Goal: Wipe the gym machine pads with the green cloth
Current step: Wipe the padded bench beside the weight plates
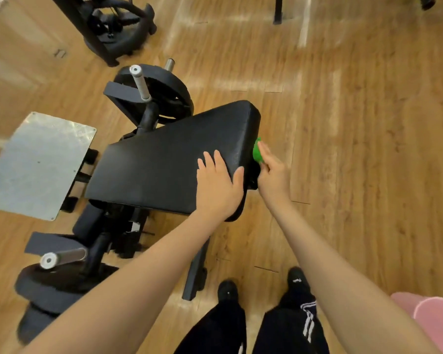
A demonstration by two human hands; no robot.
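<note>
Two bare hands work a black padded gym bench [169, 159]: the left hand [216, 185] rests flat on top, fingers straight, while the right hand [273, 175] bunches the soft, light green cloth [256, 150] against the pad's firm side edge.

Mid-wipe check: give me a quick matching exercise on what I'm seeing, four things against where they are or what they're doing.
Things:
1 green cloth
2 left hand
3 metal plate
4 right hand

States:
A lies flat on top of the black pad
B silver, left of the pad
C holds the cloth
D pressed against the pad's right end

Pairs: 1-D, 2-A, 3-B, 4-C
</note>
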